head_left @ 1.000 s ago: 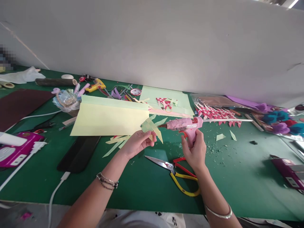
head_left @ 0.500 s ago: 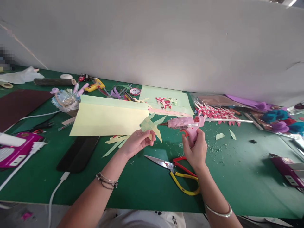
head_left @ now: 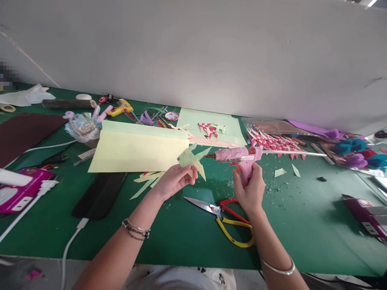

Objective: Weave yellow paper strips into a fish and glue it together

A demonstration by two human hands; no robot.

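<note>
Green tabletop (head_left: 302, 225) | right hand (head_left: 249, 191) gripping pink glue gun (head_left: 238, 157), nozzle pointing leftward | left hand (head_left: 173, 181) pinching woven paper piece (head_left: 190, 159) just beside nozzle

A green table (head_left: 302, 225) carries scissors (head_left: 223, 219); left of them lie a black phone (head_left: 99, 195) and yellow paper (head_left: 136, 151), right, paper scraps (head_left: 280, 173).
</note>
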